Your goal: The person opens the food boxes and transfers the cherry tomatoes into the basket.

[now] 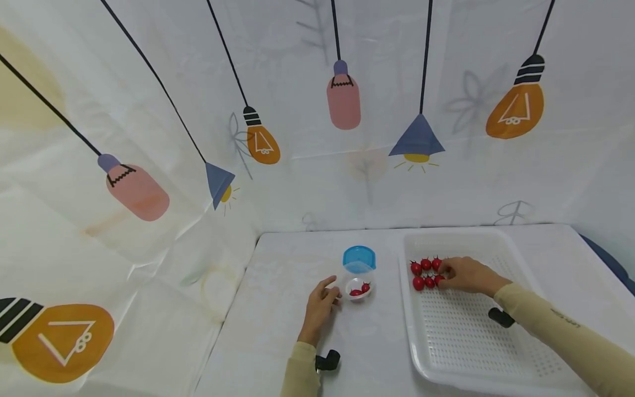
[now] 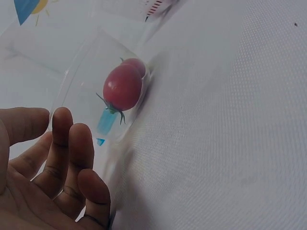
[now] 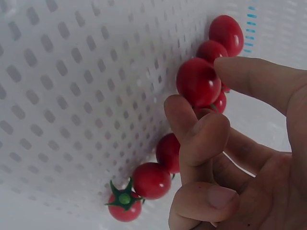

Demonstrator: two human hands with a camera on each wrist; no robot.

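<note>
Two red cherry tomatoes (image 2: 123, 87) lie in a small clear plastic cup (image 1: 366, 296) with a blue lid (image 1: 359, 256) behind it. My left hand (image 1: 319, 307) is just left of the cup, fingers loosely bent, fingertips right at its rim in the left wrist view. Over the white perforated tray (image 1: 466, 336), my right hand (image 1: 466, 274) pinches a cherry tomato (image 3: 197, 82) between thumb and finger. Several more cherry tomatoes (image 1: 418, 283) sit in two short rows at the tray's back left, partly hidden by the right hand in the right wrist view.
A white cloth covers the table (image 1: 258, 325). Behind and to the left hang white sheets (image 1: 307, 182) printed with lamps and bulbs. The tray's raised rim (image 1: 409, 331) runs between the cup and the tomato rows. Each wrist carries a black camera mount (image 1: 327, 360).
</note>
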